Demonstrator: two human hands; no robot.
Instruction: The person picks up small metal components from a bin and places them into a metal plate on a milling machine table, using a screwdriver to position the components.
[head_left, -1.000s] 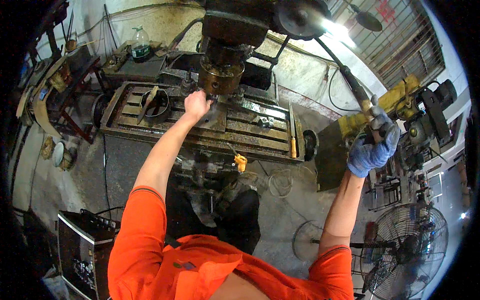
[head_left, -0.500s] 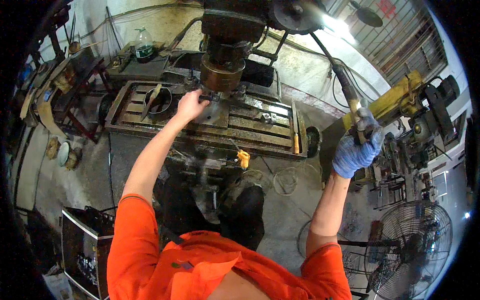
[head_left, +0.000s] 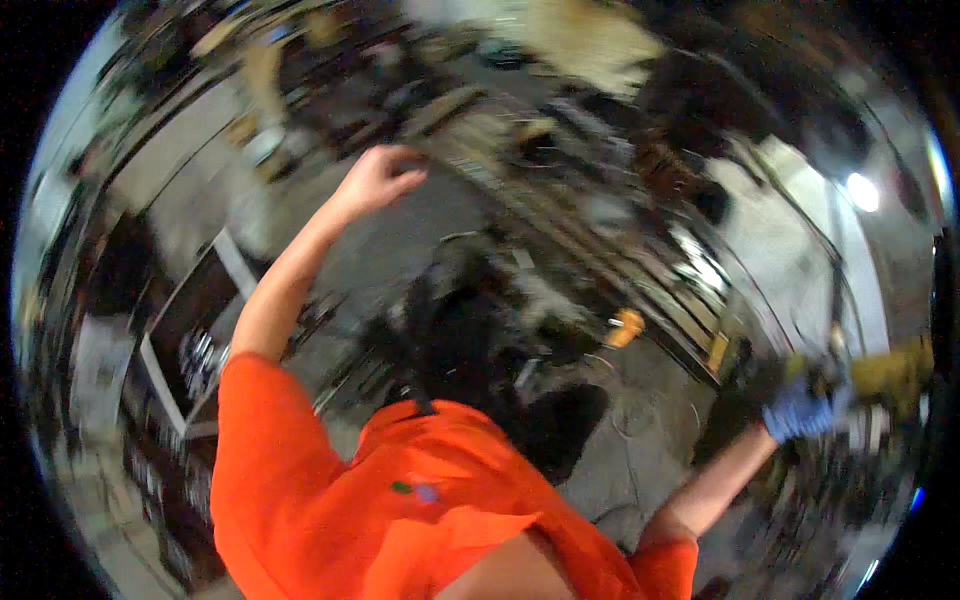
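Note:
The whole view is smeared by motion. My left hand (head_left: 376, 182) is bare and held out left of the machine table (head_left: 590, 245), apart from it. Its fingers curl inward with the thumb near them; whether something small lies inside is hidden. On the far right, my right hand (head_left: 800, 412), in a blue-grey glove, is closed around the lower end of a long dark lever (head_left: 836, 285) of the machine. The dark machine head (head_left: 690, 180) stands over the table, blurred.
A small yellow object (head_left: 625, 327) hangs at the table's near edge, and a yellow handle (head_left: 717, 352) lies at its right end. An open metal box (head_left: 185, 345) stands at left. A round pale item (head_left: 265, 147) rests on the floor beyond it.
The view has swung left, so the machine and table now sit tilted toward the right. My left hand has come away from beneath the machine head. My right hand still grips the lever.

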